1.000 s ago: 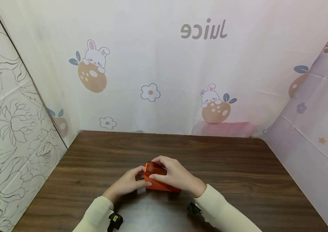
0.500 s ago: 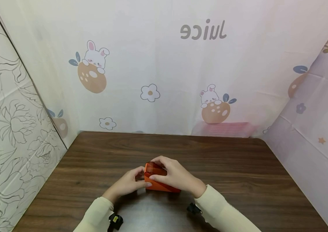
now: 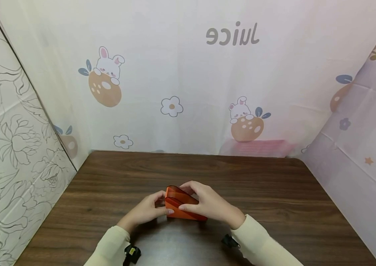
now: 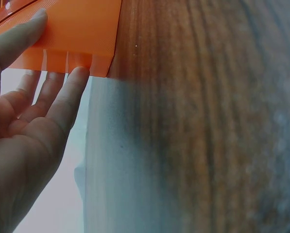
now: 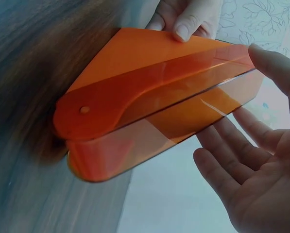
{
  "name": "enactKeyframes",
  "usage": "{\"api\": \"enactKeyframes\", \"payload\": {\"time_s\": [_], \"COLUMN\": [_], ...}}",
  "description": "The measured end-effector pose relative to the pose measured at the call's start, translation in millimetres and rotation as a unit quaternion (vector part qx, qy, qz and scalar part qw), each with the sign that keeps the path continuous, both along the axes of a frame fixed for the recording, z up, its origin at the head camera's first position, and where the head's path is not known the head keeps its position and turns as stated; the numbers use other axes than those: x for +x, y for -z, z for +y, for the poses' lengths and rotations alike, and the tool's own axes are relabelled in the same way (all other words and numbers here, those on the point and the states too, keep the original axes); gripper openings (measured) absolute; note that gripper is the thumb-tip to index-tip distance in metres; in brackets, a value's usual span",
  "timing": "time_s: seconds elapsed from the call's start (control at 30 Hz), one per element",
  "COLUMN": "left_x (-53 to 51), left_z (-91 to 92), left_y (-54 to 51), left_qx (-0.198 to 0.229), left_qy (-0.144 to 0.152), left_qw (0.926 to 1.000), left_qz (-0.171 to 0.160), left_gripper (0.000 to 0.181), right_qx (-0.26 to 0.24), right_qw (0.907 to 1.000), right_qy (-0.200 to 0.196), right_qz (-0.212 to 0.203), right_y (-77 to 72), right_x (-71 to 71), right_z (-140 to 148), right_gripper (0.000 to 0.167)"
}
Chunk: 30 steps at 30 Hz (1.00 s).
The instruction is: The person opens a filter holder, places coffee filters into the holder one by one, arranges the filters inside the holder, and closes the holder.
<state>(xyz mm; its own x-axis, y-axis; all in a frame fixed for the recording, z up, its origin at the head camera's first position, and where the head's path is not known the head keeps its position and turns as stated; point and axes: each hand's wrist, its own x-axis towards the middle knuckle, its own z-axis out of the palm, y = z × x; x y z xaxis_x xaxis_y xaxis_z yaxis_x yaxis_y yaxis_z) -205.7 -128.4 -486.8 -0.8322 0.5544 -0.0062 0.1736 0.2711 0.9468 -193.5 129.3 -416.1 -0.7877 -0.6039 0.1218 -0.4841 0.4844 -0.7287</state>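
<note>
An orange wedge-shaped plastic case (image 3: 171,204) stands on its edge on the table, its taller end to the left. A see-through orange cover (image 5: 169,99) fits over its sloping top and is pinned by a small round pivot near the low end. My left hand (image 3: 146,210) pinches the tall end, thumb on the near face and fingertips against the end wall, also seen in the left wrist view. My right hand (image 3: 212,204) holds the cover from above, thumb on the near side and fingers on the far side.
The dark wood-grain table (image 3: 261,177) has its back edge along a printed curtain (image 3: 191,74). A flower-patterned panel (image 3: 14,147) stands at the left. Pink material (image 3: 257,147) shows low behind the curtain. Black wrist cameras (image 3: 132,254) sit under the sleeves.
My right hand has slid right and slightly toward me along the cover, uncovering more of its top. The case and my left hand stay almost where they were.
</note>
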Motion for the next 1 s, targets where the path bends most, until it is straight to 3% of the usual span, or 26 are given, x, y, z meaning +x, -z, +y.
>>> {"api": "enactKeyframes", "payload": {"time_s": [0.6,1.0], "left_x": [0.7,1.4], "left_z": [0.3,-0.3], "left_y": [-1.2,-0.5], "left_qx": [0.000,-0.005], "left_qy": [0.000,0.001], "left_qw": [1.0000,1.0000], "left_qz": [-0.002,0.006], "left_gripper": [0.032,0.030], "right_qx": [0.034,0.047], "right_qw": [0.9989,0.9980], "right_qy": [0.031,0.041], "right_qz": [-0.006,-0.010], "right_y": [6.4,15.9], "right_x": [7.4,13.8], "right_z": [30.9,52.6], "right_gripper": [0.066,0.061]}}
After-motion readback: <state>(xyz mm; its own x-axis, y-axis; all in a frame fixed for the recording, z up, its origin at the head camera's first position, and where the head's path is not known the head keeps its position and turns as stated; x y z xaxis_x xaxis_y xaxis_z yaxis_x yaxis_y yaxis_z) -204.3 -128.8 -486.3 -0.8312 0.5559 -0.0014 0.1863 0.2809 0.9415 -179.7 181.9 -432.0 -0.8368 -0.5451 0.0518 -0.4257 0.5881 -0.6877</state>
